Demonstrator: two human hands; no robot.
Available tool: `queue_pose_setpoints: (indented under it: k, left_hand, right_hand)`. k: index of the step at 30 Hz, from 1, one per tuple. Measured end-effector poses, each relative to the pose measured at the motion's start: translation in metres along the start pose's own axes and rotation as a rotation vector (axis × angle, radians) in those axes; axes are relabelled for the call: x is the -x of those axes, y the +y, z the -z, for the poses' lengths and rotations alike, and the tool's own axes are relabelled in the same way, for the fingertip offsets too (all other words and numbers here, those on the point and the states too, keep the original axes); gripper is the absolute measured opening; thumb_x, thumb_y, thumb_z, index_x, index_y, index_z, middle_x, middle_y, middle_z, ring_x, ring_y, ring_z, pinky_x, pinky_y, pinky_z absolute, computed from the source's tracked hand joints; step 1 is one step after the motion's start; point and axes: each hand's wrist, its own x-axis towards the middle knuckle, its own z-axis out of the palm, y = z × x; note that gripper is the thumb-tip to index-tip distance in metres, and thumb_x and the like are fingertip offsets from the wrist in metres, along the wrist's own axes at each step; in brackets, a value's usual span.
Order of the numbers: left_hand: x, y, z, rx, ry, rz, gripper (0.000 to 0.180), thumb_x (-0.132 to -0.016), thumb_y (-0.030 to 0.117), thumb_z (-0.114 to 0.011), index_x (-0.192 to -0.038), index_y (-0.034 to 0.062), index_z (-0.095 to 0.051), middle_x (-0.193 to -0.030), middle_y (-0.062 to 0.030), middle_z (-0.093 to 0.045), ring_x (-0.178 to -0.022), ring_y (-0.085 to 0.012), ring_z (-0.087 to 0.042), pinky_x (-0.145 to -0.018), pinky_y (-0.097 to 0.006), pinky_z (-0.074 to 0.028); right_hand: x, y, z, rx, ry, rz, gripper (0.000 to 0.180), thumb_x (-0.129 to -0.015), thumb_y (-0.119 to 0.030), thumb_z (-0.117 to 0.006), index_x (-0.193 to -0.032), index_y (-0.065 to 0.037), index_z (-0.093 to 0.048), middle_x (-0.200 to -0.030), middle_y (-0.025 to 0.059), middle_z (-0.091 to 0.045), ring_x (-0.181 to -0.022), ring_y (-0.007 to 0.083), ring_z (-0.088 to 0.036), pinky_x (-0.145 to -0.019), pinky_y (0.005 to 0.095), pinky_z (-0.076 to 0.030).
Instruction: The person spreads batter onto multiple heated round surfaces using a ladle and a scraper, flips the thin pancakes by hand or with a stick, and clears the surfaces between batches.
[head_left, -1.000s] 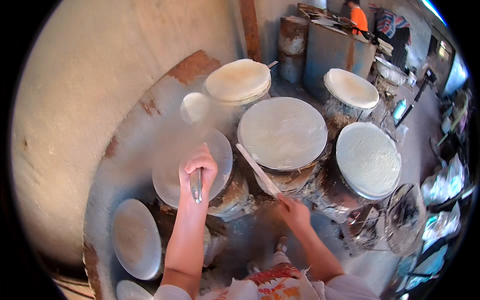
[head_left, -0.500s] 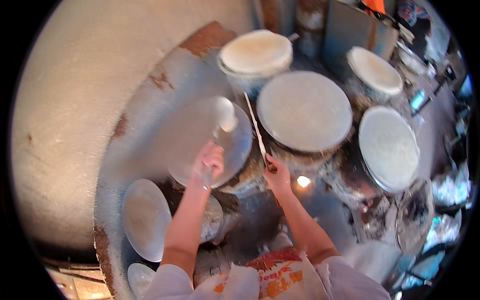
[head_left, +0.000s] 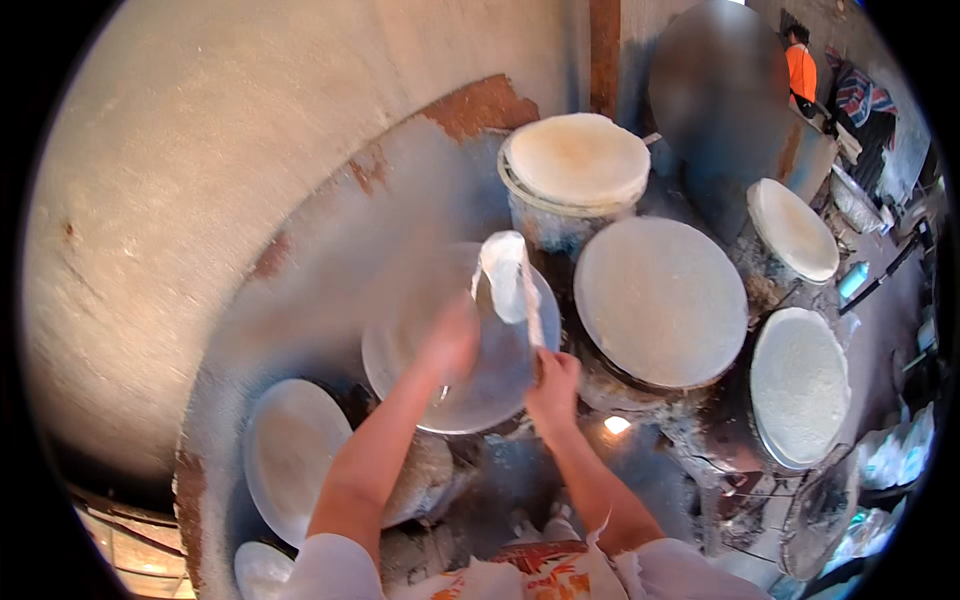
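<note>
A round grey griddle (head_left: 465, 405) lies under my hands, partly veiled by haze. My left hand (head_left: 450, 340) is smeared by motion above it, closed round the handle of a ladle whose white-coated bowl (head_left: 503, 275) hangs over the griddle's far right part. A bit of metal handle shows below that hand. My right hand (head_left: 553, 385) grips a thin stick (head_left: 533, 315) coated in white batter, held upright at the griddle's right edge. The stick's upper part overlaps the side of the ladle bowl; whether they touch I cannot tell.
To the right stand a large round griddle (head_left: 660, 300), a bucket with a pale round top (head_left: 577, 160), and further round tops (head_left: 800, 390). Another griddle (head_left: 293, 455) lies at left. A flame (head_left: 617, 425) glows near my right forearm. A person in orange (head_left: 801, 72) is far off.
The view has shifted, so everything sits lower and further right. The stick has swung upright, and the ladle bowl and stick have come together over the griddle's right side.
</note>
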Motion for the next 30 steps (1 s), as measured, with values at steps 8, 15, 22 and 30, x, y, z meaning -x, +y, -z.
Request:
queue_pose_setpoints:
  k: [8,15,22,30]
  left_hand:
    - [0.035,0.047,0.011,-0.665,0.194,-0.019,0.054,-0.086,0.019,-0.052,-0.137,0.0258,-0.035,-0.091,-0.0155,-0.064,-0.051,-0.0263,-0.058,-0.047,-0.036,-0.047]
    - [0.046,0.032,0.048,-0.859,0.23,-0.106,0.052,-0.086,0.02,-0.051,-0.135,0.0245,-0.036,-0.116,-0.0142,-0.057,-0.099,-0.0361,-0.056,-0.084,-0.042,-0.046]
    - [0.085,0.001,0.066,-0.759,0.336,-0.199,0.052,-0.086,0.019,-0.052,-0.135,0.02,-0.037,-0.122,-0.0144,-0.053,-0.103,-0.0357,-0.054,-0.087,-0.04,-0.045]
    - [0.123,0.028,0.054,-0.281,0.381,0.035,0.054,-0.088,0.016,-0.05,-0.139,0.0197,-0.033,-0.068,-0.0067,-0.056,-0.038,-0.0107,-0.042,-0.036,-0.027,-0.038]
  right_hand:
    - [-0.007,-0.016,0.0,0.336,-0.048,0.217,0.045,-0.067,0.005,-0.055,-0.111,-0.004,-0.056,-0.103,0.0113,-0.051,-0.096,0.0317,-0.048,-0.081,0.0389,-0.045]
    - [0.014,-0.011,0.005,0.208,-0.156,0.222,0.038,-0.069,0.002,-0.055,-0.106,-0.004,-0.06,-0.101,0.0087,-0.054,-0.096,0.0293,-0.052,-0.077,0.0378,-0.048]
    - [-0.011,0.0,0.016,0.246,-0.153,0.229,0.036,-0.067,0.002,-0.056,-0.101,-0.006,-0.062,-0.102,0.01,-0.06,-0.096,0.0314,-0.054,-0.085,0.0369,-0.045]
    - [-0.038,-0.01,0.018,0.274,-0.175,0.279,0.037,-0.064,0.004,-0.052,-0.096,-0.008,-0.065,-0.099,0.0093,-0.062,-0.095,0.0331,-0.054,-0.08,0.0373,-0.047]
